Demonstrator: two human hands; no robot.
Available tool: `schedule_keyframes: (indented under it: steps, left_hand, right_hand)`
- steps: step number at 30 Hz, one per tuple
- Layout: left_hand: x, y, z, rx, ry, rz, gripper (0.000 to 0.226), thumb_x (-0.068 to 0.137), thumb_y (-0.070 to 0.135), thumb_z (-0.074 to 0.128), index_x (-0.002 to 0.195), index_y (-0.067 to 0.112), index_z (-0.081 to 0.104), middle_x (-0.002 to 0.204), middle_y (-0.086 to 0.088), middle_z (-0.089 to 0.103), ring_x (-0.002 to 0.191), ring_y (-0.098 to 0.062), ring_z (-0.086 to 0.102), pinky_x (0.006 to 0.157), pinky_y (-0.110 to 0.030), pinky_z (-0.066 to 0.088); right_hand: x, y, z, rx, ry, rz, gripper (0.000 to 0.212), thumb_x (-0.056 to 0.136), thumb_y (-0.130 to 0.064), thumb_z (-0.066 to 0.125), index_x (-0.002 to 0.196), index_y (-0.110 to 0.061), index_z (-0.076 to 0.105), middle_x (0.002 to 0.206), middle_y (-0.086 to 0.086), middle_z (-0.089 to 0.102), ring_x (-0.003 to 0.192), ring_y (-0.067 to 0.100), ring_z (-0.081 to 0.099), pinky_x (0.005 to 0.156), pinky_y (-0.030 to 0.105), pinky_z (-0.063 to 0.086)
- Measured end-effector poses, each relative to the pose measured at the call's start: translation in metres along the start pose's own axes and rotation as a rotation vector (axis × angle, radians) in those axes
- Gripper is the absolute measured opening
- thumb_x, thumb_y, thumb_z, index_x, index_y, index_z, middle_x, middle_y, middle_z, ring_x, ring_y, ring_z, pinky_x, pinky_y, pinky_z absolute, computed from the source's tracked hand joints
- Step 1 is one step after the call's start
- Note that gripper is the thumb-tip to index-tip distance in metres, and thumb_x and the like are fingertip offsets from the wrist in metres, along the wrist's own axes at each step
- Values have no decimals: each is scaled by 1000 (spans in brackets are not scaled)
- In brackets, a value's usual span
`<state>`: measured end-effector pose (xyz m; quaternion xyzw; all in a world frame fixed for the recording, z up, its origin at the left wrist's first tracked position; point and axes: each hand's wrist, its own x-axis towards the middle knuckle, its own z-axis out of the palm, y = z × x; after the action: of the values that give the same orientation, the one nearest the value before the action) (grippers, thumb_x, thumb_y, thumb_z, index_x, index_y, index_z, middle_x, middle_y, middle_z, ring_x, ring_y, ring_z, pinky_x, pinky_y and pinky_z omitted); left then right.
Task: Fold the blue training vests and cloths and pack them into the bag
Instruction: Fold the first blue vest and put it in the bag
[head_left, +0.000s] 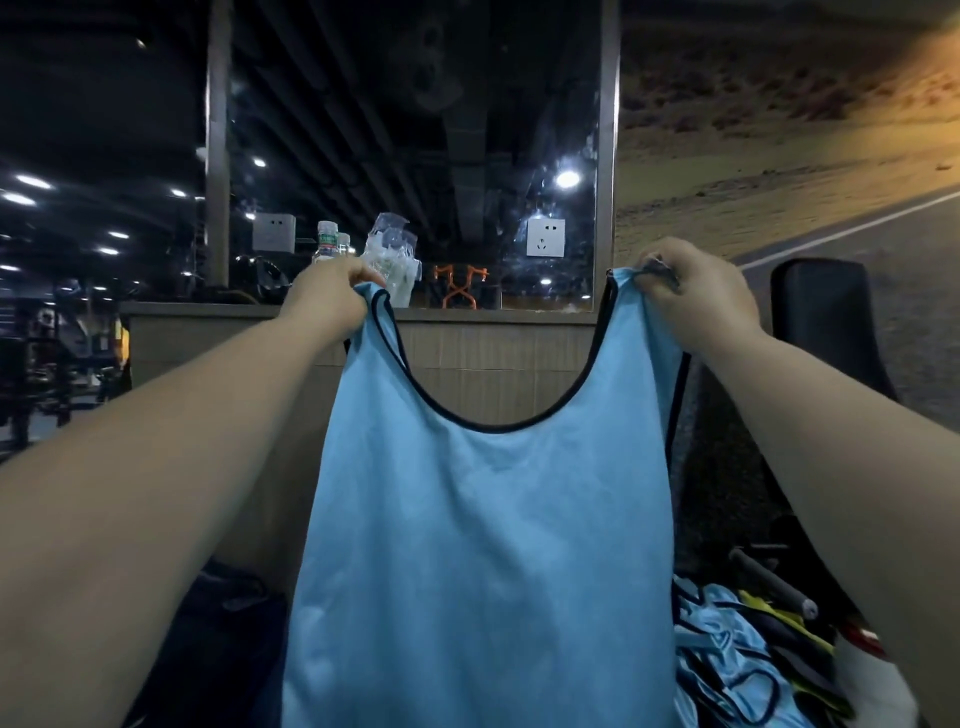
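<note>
The blue vest (483, 545) hangs unfolded at the centre of the frame, held up by both shoulder straps. The left hand (327, 301) pinches the left strap tip, fingers curled around the fabric. The right hand (696, 291) grips the bunched right strap in the same manner. A pile of further blue vests (727, 654) lies at the lower right. Water bottles (330, 244) stand on the ledge (208, 309) at upper centre-left, before a mirror (415, 130).
</note>
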<state>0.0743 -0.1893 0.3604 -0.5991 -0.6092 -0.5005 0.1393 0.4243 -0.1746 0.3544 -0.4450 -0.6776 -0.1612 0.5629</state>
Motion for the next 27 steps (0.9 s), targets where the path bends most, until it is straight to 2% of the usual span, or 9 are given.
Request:
schedule_keyframes:
  steps: [3, 6, 10, 13, 16, 20, 22, 24, 27]
  left_hand:
    - [0, -6, 3, 134, -27, 18, 30, 88, 4, 49, 87, 30, 64, 113, -4, 67, 104, -28, 57, 85, -39, 50]
    - [-3, -7, 9, 179, 27, 44, 24, 88, 8, 55, 86, 27, 71, 108, 0, 60, 115, -30, 50, 96, -44, 47]
    - [-2, -4, 15, 67, 32, 69, 25, 86, 2, 54, 83, 21, 71, 104, -2, 59, 89, -23, 57, 78, -32, 48]
    - [-4, 5, 22, -409, -89, -49, 29, 90, -6, 50, 79, 17, 64, 82, -1, 63, 71, -15, 60, 61, -21, 51]
    - [-8, 16, 27, -831, -187, -91, 29, 93, -7, 48, 75, 15, 56, 65, 3, 61, 62, -11, 58, 58, -17, 50]
    - [-13, 35, 33, -1219, -248, -152, 31, 93, -3, 43, 71, 15, 54, 55, 4, 58, 54, -10, 56, 55, -22, 49]
    - [-20, 49, 36, -1357, -353, -180, 30, 94, 0, 45, 69, 14, 55, 58, -1, 61, 54, -14, 60, 56, -24, 55]
    - [-26, 62, 39, -1448, -467, -198, 31, 95, 5, 46, 68, 13, 60, 69, -9, 65, 64, -22, 64, 67, -33, 59]
    - [-30, 77, 46, -1469, -636, -167, 18, 94, 11, 43, 86, 8, 59, 92, -18, 63, 86, -30, 62, 85, -39, 56]
  right_hand:
    - [-1, 3, 4, -54, -46, -71, 15, 98, -34, 52, 106, -22, 55, 93, 1, 61, 86, 26, 53, 72, 39, 46]
    - [-6, 1, 10, -133, -62, -185, 23, 100, -37, 48, 107, -15, 48, 77, 3, 54, 72, 28, 51, 58, 37, 39]
    - [-12, -7, 15, -178, -14, -316, 31, 100, -40, 44, 103, -9, 45, 68, 1, 48, 62, 28, 47, 52, 34, 27]
    - [-18, -16, 16, -75, 83, -383, 53, 99, -52, 34, 102, -1, 49, 68, 8, 52, 58, 29, 49, 56, 32, 29]
    - [-22, -28, 16, 46, 201, -477, 72, 92, -63, 24, 94, 4, 52, 62, 13, 56, 51, 33, 54, 56, 30, 30]
    - [-21, -43, 22, 154, 264, -542, 53, 93, -65, 23, 94, -15, 42, 59, 0, 45, 47, 23, 47, 54, 27, 29]
    - [-20, -50, 27, 181, 258, -551, 47, 93, -66, 24, 91, -20, 38, 59, -2, 44, 47, 22, 46, 53, 26, 30]
    - [-19, -56, 31, 164, 234, -547, 58, 92, -66, 25, 91, -12, 48, 60, 1, 48, 49, 25, 49, 55, 26, 30]
    - [-19, -65, 37, 113, 148, -513, 64, 84, -69, 25, 85, -10, 50, 65, -3, 48, 55, 25, 47, 48, 25, 24]
